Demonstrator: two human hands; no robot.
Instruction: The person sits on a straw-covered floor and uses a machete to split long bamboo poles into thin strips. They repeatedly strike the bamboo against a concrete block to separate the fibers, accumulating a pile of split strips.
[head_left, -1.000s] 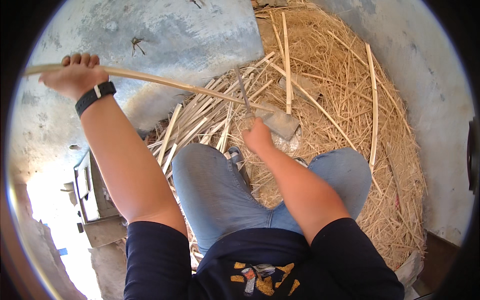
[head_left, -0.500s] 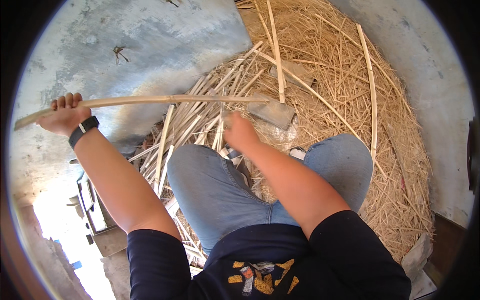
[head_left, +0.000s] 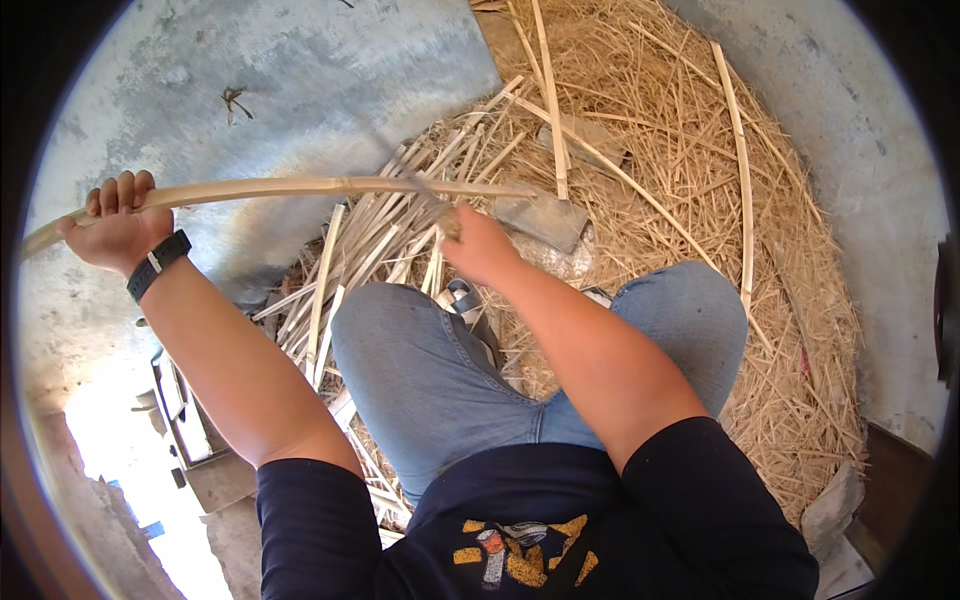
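Observation:
A long pale bamboo strip (head_left: 270, 188) stretches from the far left across to the middle. My left hand (head_left: 122, 222), a dark watch on its wrist, wraps its fingers round the strip near the left end. The other end reaches a flat grey block (head_left: 560, 222) on the ground. My right hand (head_left: 482, 245) is closed round the handle of a knife (head_left: 425, 192). Its blade is smeared by motion and points up and left, crossing in front of the strip. The blade's exact shape and whether it touches the strip I cannot tell.
A heap of split strips (head_left: 385, 235) lies beyond my left knee. Fine shavings (head_left: 660, 150) cover the floor ahead and to the right, with several long strips on top. Grey walls (head_left: 300, 70) rise at left and right. My bent knees (head_left: 400, 350) flank the work area.
The knife blade now shows, tilted across the strip; my right hand has risen slightly. My left hand and the strip have shifted slightly up and left.

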